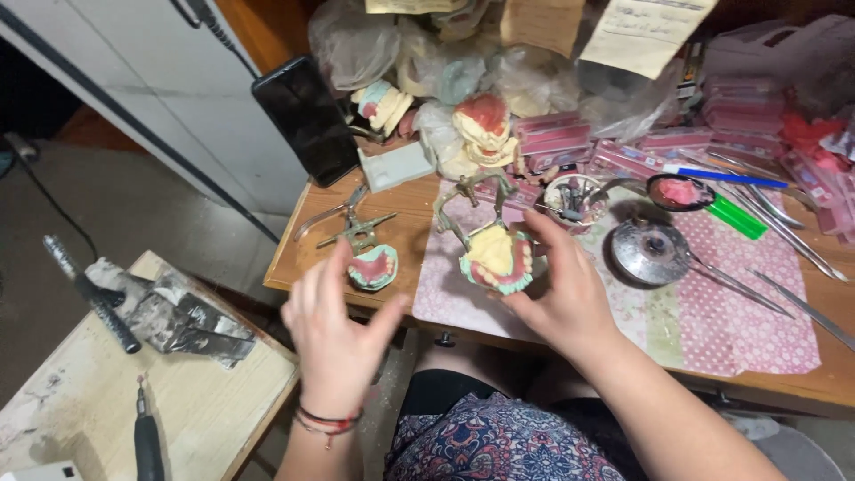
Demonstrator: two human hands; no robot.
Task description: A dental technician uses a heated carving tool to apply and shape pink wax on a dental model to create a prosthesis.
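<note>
The right hand (559, 289) grasps a denture model (497, 258), yellow plaster with pink and green wax, mounted in a metal articulator (469, 198); fingers and thumb curl around its right side, and it sits just above the near-left part of the pink patterned mat (712, 330). The left hand (334, 325) is raised in front of the table edge, fingers spread and released, holding nothing. A second, smaller denture model (372, 267) on its own articulator lies on the wooden table (303, 258), just beyond the left hand. Further right on the mat are a round metal dish (646, 252) and several long metal instruments (784, 233). A black phone (307, 120) leans at the rear left. Pink boxes (552, 138) are stacked behind.
</note>
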